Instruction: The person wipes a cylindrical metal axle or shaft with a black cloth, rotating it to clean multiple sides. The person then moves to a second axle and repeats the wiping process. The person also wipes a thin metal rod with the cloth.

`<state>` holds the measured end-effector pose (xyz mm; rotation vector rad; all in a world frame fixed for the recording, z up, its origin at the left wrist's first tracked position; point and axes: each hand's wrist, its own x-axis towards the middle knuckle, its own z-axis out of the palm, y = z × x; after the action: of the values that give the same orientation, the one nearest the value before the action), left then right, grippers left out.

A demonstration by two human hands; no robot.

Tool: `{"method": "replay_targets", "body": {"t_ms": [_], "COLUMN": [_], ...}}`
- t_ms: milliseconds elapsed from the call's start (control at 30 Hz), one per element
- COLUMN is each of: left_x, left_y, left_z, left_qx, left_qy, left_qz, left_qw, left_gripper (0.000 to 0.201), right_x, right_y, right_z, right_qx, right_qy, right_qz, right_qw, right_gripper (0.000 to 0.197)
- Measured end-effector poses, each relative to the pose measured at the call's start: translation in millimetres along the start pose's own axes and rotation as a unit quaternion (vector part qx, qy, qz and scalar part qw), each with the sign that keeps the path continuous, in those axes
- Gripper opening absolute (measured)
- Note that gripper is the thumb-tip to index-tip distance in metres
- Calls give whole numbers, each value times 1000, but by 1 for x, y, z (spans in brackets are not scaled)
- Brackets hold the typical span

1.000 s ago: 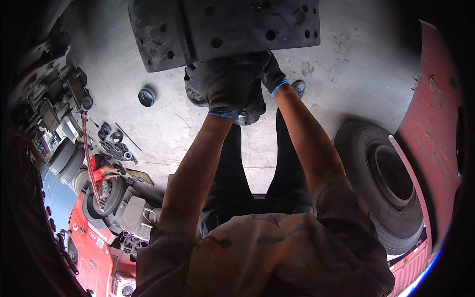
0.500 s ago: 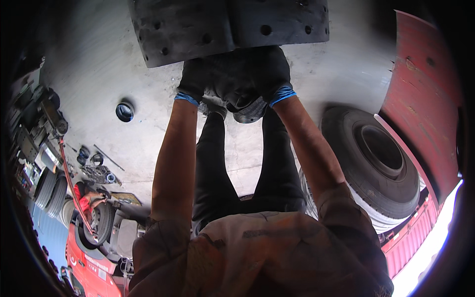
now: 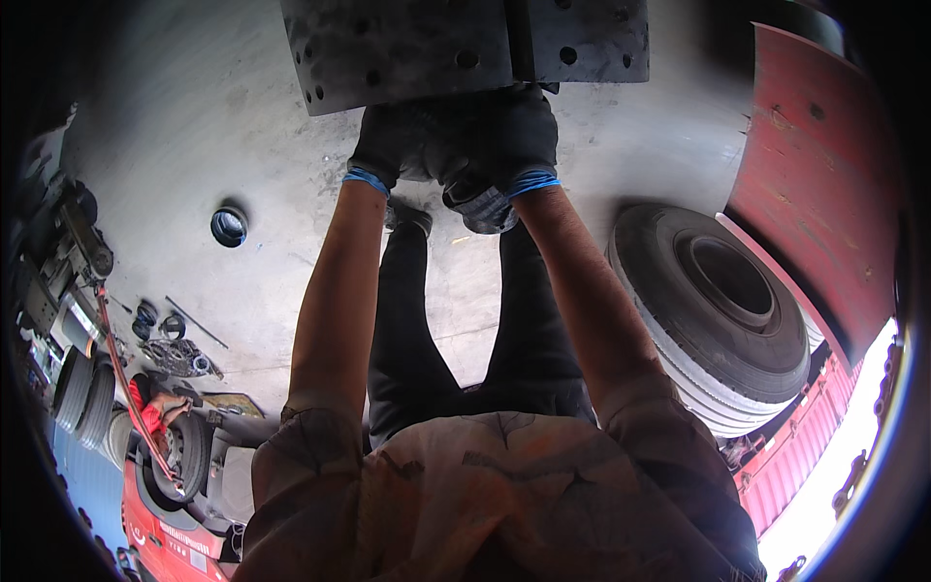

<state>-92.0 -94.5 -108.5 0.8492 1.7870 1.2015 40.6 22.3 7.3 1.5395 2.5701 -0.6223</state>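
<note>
Drilled plate (image 3: 451, 37) looks heavy and stiff, best held at opposite ends. Left hand (image 3: 393, 144) and right hand (image 3: 522, 141) sit close together, grasp hidden.

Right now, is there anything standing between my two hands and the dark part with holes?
Nothing visible stands between them. The gloved left hand and right hand are at the lower edge, in this view, of the dark part; their fingers are hidden, so exact contact is unclear.
</note>
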Motion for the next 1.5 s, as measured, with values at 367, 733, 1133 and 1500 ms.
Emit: {"method": "replay_targets", "body": {"t_ms": [367, 733, 1133, 1500], "left_x": [-11, 7, -2, 8], "left_y": [136, 177, 57, -6], "left_z": [64, 104, 42, 20], "left_qx": [382, 490, 36, -144], "left_qy": [242, 260, 250, -46], "left_qz": [12, -8, 57, -44], "left_qw": [892, 832, 966, 988], "left_gripper": [69, 59, 34, 35], "right_x": [28, 42, 13, 6], "right_y": [93, 107, 52, 24], "right_z": [78, 80, 20, 12], "right_qx": [461, 654, 292, 120], "right_qy": [-50, -271, 48, -18], "right_qz": [-50, -15, -65, -35], "right_qw": [885, 706, 953, 992], "right_gripper": [51, 48, 29, 42]}}
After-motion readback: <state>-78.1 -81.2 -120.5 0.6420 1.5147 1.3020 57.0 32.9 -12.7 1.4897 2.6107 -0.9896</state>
